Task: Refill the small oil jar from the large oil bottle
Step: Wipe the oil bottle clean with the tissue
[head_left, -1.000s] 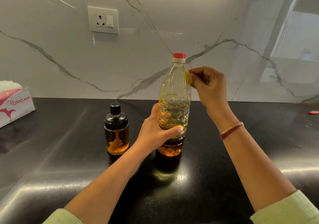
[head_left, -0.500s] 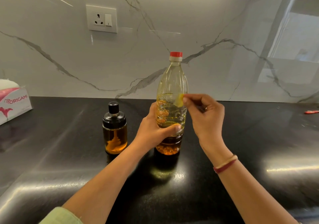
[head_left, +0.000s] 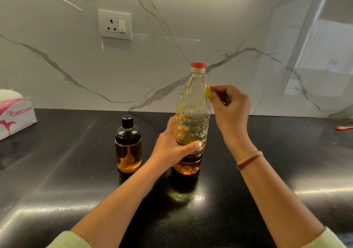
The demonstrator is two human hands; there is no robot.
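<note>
The left hand (head_left: 177, 148) is wrapped around the middle of the large oil bottle (head_left: 193, 95), thumb lying across the front, holding it upright on the black counter (head_left: 267, 171). The right hand (head_left: 231, 110) is higher and just to the right of the bottle, its fingers curled and its thumb and forefinger pinching a small yellow scrap (head_left: 208, 93) against the bottle's shoulder. Whether that scrap is a bit of label or cloth cannot be told.

Above both hands, the bottle's red cap (head_left: 198, 65) is on. The bottle holds oil up to roughly the level of the left hand's fingers.

The small oil jar (head_left: 128, 150) stands just to the left of the left hand, apart from it and untouched. Its black lid (head_left: 128, 131) is on, and amber oil fills only its lower part.

Far out to the left of the left hand, a tissue box (head_left: 15, 117) sits at the counter's edge.

By the look of it the refill has not properly begun: nothing is open and nothing has been poured. Left to do are uncapping the bottle, taking the lid off the jar, pouring, and closing both again.
</note>
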